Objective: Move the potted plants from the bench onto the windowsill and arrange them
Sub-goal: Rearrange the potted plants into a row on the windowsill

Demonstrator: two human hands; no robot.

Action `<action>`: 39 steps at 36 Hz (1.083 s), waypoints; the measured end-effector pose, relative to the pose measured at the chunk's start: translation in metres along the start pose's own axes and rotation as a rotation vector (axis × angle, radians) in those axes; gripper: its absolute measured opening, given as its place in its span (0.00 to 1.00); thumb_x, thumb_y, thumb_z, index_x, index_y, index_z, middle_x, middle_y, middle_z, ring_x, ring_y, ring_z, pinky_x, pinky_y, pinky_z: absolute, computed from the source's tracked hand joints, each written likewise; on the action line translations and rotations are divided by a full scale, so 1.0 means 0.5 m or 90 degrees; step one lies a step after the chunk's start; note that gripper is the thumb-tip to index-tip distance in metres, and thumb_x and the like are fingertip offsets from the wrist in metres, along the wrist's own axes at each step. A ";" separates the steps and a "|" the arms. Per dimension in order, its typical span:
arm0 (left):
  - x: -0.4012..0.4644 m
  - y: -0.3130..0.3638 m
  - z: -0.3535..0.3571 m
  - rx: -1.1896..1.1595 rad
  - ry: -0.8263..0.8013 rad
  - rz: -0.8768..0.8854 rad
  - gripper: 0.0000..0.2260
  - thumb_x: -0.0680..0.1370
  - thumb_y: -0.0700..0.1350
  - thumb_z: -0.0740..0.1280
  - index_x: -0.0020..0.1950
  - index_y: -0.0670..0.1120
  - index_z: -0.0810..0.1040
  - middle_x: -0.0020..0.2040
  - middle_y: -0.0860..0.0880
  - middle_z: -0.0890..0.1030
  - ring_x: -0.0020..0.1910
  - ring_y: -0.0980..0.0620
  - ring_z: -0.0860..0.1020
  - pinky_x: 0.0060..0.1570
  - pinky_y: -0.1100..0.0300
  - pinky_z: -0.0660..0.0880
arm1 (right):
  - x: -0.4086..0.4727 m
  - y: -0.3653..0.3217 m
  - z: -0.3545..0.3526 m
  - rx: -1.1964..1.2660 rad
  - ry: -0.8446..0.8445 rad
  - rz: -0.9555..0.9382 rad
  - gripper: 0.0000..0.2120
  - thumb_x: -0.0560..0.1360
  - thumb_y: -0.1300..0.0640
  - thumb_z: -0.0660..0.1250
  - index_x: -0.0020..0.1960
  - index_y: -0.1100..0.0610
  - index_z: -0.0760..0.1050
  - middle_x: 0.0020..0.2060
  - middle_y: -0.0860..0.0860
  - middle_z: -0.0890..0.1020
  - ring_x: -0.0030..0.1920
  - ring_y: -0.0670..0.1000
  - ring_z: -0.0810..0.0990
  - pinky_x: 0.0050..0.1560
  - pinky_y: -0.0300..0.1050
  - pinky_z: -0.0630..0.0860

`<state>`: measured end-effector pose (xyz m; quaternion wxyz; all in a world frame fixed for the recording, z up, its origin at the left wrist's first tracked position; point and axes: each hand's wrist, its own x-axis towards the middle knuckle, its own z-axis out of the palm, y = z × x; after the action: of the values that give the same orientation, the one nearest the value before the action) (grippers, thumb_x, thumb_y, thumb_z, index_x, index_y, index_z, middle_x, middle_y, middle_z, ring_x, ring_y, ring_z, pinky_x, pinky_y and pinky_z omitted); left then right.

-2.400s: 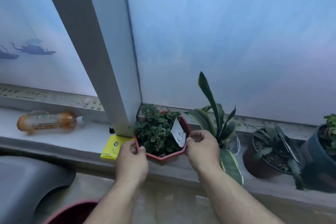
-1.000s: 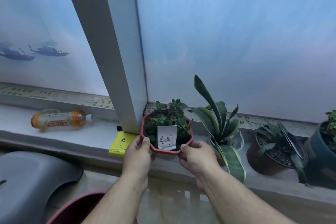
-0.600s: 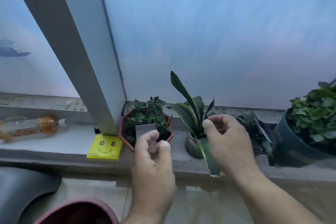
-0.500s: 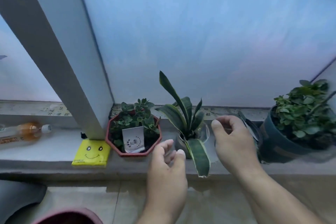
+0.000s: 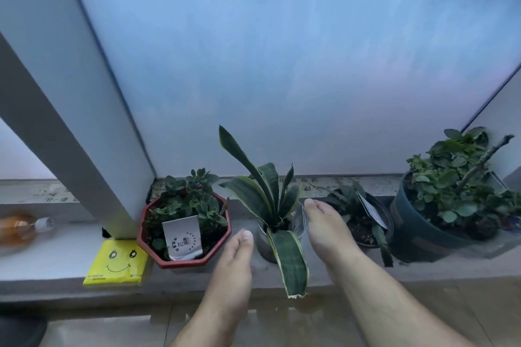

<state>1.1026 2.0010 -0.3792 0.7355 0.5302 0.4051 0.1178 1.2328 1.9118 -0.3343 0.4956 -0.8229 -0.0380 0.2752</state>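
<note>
The snake plant [image 5: 267,205] in its small clear pot [image 5: 282,236] stands on the windowsill [image 5: 56,259], between the red octagonal pot [image 5: 184,234] and a dark pot [image 5: 366,222]. The left hand [image 5: 234,259] and right hand [image 5: 324,228] flank it with fingers straight and together, holding nothing. To shift it, close both palms low on the pot rather than the leaves, keep it upright, and mind the drooping leaf [image 5: 290,262] over the sill edge.

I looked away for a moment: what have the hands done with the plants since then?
Both hands let go of the red pot after turning its white tag to the front. The left hand and right hand now flank the snake plant, fingers straight. The other pots stayed put.
</note>
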 end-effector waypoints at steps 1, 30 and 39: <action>0.002 0.002 0.000 -0.006 -0.012 0.004 0.26 0.80 0.61 0.59 0.77 0.54 0.65 0.73 0.58 0.70 0.71 0.58 0.69 0.74 0.49 0.65 | 0.005 0.004 0.002 0.007 -0.011 0.003 0.19 0.86 0.48 0.53 0.60 0.61 0.75 0.57 0.50 0.81 0.58 0.48 0.77 0.64 0.53 0.71; 0.014 -0.061 0.027 0.113 -0.048 0.070 0.18 0.77 0.31 0.67 0.54 0.55 0.78 0.40 0.70 0.83 0.43 0.71 0.80 0.40 0.78 0.72 | 0.025 0.016 0.011 0.052 -0.029 0.010 0.26 0.85 0.43 0.54 0.62 0.66 0.74 0.65 0.50 0.78 0.66 0.52 0.75 0.68 0.52 0.68; 0.007 -0.057 0.017 0.257 -0.049 -0.012 0.09 0.82 0.45 0.64 0.41 0.51 0.74 0.42 0.56 0.74 0.48 0.55 0.70 0.44 0.65 0.67 | 0.019 0.038 0.020 0.051 0.004 0.049 0.27 0.84 0.40 0.53 0.40 0.56 0.77 0.35 0.51 0.77 0.41 0.52 0.75 0.53 0.51 0.73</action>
<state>1.1036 1.9858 -0.4051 0.6301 0.6673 0.3972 0.0072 1.2317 1.9133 -0.3577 0.5176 -0.8040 0.0062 0.2927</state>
